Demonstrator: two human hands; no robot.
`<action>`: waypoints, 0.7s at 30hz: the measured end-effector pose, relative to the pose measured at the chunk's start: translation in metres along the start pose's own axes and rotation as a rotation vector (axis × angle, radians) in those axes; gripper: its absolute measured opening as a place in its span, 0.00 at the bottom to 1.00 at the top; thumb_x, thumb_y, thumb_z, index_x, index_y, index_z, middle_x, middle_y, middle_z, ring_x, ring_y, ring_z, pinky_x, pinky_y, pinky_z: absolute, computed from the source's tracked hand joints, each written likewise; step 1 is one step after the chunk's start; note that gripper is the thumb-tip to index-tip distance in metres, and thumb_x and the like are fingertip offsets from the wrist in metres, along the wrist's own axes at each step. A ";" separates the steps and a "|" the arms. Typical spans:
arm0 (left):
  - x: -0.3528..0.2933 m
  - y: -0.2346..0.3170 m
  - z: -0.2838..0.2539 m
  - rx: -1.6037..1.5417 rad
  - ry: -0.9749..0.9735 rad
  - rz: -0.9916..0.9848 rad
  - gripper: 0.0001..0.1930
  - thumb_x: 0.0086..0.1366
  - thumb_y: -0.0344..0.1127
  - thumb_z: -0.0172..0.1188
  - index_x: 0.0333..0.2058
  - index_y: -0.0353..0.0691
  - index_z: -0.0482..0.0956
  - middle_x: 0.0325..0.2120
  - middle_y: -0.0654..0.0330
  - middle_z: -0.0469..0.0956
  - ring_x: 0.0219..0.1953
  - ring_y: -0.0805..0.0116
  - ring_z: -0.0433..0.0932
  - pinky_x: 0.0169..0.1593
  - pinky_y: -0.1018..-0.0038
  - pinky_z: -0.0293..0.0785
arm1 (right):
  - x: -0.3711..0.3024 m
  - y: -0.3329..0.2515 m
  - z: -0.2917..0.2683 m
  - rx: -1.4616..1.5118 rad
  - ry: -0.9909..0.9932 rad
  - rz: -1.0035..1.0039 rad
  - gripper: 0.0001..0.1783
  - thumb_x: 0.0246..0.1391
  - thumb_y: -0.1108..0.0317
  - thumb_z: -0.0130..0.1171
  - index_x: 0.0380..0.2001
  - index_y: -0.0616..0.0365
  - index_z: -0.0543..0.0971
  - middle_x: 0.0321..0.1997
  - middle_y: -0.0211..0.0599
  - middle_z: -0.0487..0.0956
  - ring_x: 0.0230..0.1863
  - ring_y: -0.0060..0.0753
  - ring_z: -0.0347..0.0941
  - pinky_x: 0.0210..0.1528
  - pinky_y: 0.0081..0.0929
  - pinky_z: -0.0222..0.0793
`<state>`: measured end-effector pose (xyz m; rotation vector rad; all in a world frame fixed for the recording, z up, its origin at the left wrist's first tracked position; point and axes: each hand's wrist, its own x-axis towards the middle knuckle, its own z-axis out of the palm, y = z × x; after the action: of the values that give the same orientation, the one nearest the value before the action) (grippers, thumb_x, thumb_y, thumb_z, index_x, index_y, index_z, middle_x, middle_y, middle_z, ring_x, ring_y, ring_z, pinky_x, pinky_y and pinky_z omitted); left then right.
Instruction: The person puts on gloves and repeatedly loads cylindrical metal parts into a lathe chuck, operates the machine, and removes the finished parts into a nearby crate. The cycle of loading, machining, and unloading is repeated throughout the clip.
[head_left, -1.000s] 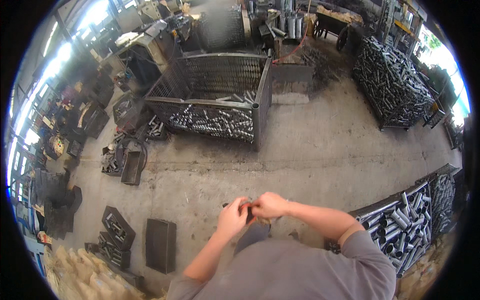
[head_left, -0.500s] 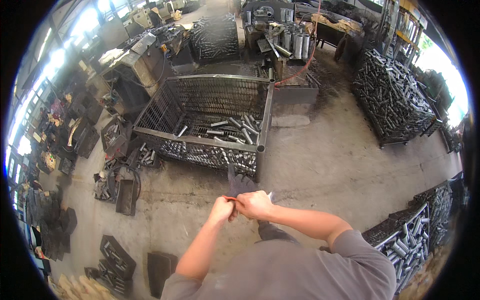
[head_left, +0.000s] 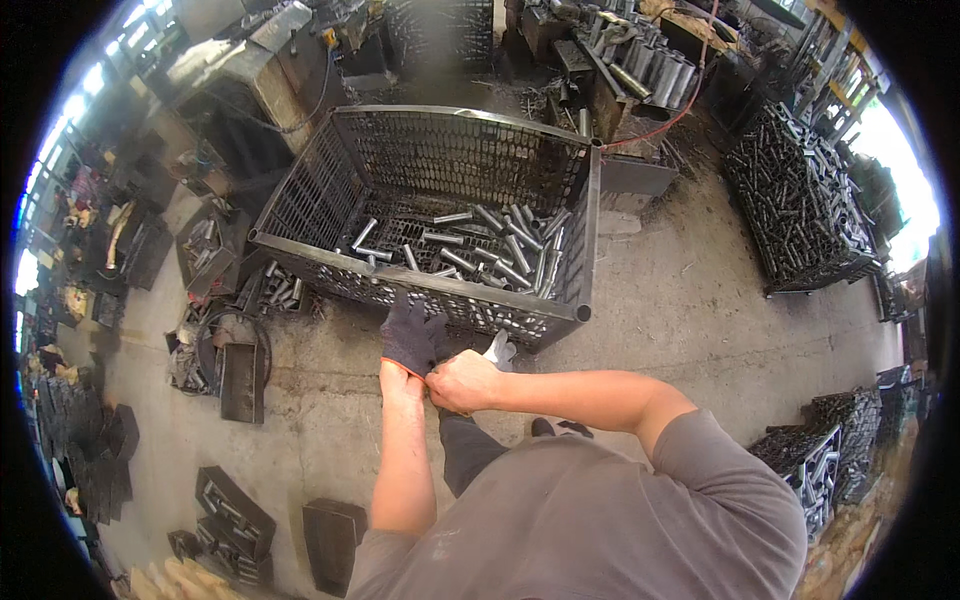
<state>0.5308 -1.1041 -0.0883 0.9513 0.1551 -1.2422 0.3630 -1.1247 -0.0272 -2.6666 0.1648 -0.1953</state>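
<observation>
My left hand (head_left: 412, 345) is inside a dark knit work glove (head_left: 405, 328) with an orange cuff, its fingers spread. Bare and closed, my right hand (head_left: 465, 381) pinches the glove's cuff at the left wrist. A whitish, glove-like piece (head_left: 500, 348) sticks out just beyond my right hand; I cannot tell whether that hand holds it. Past both hands stands a metal mesh crate (head_left: 420, 277), with several short shiny metal tubes (head_left: 510, 250) lying loose on its floor.
Another mesh crate (head_left: 800, 200) heaped with metal parts stands at the right, and one more (head_left: 820, 470) at the lower right. Small dark bins (head_left: 242, 383) and boxes (head_left: 235, 515) sit on the floor at left. A red hose (head_left: 690, 105) hangs by the far bench.
My left hand has gone into the dark glove, which both bare hands held by its cuff before. Both hands have shifted left, and the view has moved closer to the crate.
</observation>
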 end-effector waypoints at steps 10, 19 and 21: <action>0.029 0.196 -0.038 0.727 -0.500 0.659 0.29 0.82 0.58 0.42 0.71 0.47 0.70 0.63 0.50 0.77 0.71 0.55 0.68 0.74 0.49 0.59 | 0.220 -0.022 0.030 0.000 -0.193 0.011 0.14 0.58 0.57 0.60 0.27 0.55 0.80 0.25 0.41 0.83 0.30 0.50 0.84 0.33 0.49 0.80; 0.059 0.243 -0.081 -0.314 -0.296 0.058 0.42 0.76 0.72 0.46 0.74 0.46 0.65 0.59 0.48 0.78 0.63 0.53 0.75 0.71 0.54 0.69 | 0.284 -0.039 0.040 -0.112 -0.357 -0.205 0.12 0.53 0.60 0.59 0.26 0.56 0.85 0.28 0.45 0.87 0.31 0.49 0.86 0.31 0.49 0.80; 0.045 0.240 -0.095 -0.509 -0.423 -0.040 0.41 0.76 0.71 0.46 0.73 0.45 0.66 0.59 0.46 0.78 0.63 0.51 0.75 0.71 0.52 0.69 | 0.292 -0.048 0.049 -0.118 -0.354 -0.316 0.12 0.51 0.59 0.62 0.23 0.55 0.82 0.25 0.43 0.84 0.29 0.49 0.84 0.32 0.47 0.80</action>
<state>0.7869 -1.0701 -0.0466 0.2402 0.1455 -1.3270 0.6620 -1.1041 -0.0163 -2.7780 -0.3689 0.1957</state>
